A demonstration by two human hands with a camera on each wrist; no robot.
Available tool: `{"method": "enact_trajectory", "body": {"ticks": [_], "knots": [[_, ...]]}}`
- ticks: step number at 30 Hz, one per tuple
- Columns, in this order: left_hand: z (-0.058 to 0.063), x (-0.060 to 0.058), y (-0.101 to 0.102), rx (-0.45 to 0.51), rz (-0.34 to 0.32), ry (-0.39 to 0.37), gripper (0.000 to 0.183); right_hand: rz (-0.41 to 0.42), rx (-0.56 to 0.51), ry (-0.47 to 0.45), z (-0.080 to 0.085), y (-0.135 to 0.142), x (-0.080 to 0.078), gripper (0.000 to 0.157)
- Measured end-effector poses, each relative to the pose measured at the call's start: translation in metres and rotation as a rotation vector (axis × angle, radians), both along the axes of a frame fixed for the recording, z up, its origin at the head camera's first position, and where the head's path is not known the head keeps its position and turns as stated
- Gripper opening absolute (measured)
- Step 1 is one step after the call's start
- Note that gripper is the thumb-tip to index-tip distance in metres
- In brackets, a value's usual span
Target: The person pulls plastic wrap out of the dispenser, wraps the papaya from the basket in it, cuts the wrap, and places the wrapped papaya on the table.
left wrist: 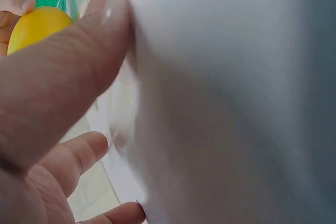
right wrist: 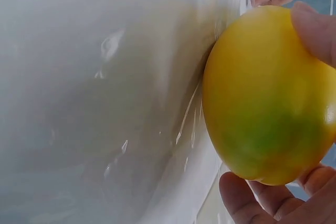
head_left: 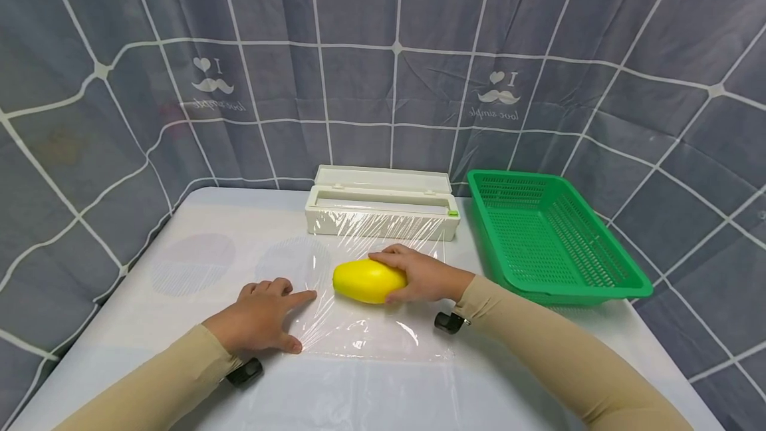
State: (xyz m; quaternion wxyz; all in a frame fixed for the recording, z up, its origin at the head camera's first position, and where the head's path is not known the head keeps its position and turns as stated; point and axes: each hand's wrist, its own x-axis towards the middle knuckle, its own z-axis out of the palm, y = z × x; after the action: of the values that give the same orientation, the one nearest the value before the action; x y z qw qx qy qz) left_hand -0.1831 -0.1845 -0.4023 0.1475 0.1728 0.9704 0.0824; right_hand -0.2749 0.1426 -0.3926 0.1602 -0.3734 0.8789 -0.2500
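Note:
A yellow papaya-like fruit (head_left: 366, 281) lies on its side on a sheet of clear plastic wrap (head_left: 383, 341). Its near end has a green tint in the right wrist view (right wrist: 268, 108). My right hand (head_left: 421, 276) grips the fruit's right end, thumb on one side and fingers on the other. To the left, my left hand (head_left: 263, 314) rests at the wrap's left edge with its fingers spread; thumb and fingertips touch the surface in the left wrist view. The wrap runs out of a white dispenser box (head_left: 383, 223) with a raised lid, creased toward the left hand.
A green perforated basket (head_left: 499, 251) stands at the right of the white-covered table (head_left: 197, 231), close to my right forearm. Behind the table hangs a grey curtain (head_left: 359, 85) with white grid lines.

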Motion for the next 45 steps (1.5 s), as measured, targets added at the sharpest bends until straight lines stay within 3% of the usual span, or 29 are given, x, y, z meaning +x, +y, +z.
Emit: {"method": "enact_trajectory", "body": {"ticks": [22,26,35,42,45], "knots": [[0.004,0.015,-0.01,0.073,-0.084,0.152,0.102,0.0,-0.01,-0.01,0.0,0.004,-0.001,0.088],[0.006,0.016,-0.014,0.098,-0.125,0.179,0.091,-0.006,-0.016,-0.013,0.001,0.003,-0.001,0.088],[0.007,0.012,-0.018,0.145,-0.292,0.221,0.042,-0.016,-0.014,-0.016,0.006,0.004,0.002,0.089],[0.007,0.011,-0.016,0.16,-0.319,0.161,0.033,-0.063,-0.006,0.028,0.012,0.016,0.008,0.092],[0.005,0.01,-0.017,0.169,-0.327,0.158,0.033,-0.099,-0.039,0.076,0.016,0.025,0.013,0.085]]}}
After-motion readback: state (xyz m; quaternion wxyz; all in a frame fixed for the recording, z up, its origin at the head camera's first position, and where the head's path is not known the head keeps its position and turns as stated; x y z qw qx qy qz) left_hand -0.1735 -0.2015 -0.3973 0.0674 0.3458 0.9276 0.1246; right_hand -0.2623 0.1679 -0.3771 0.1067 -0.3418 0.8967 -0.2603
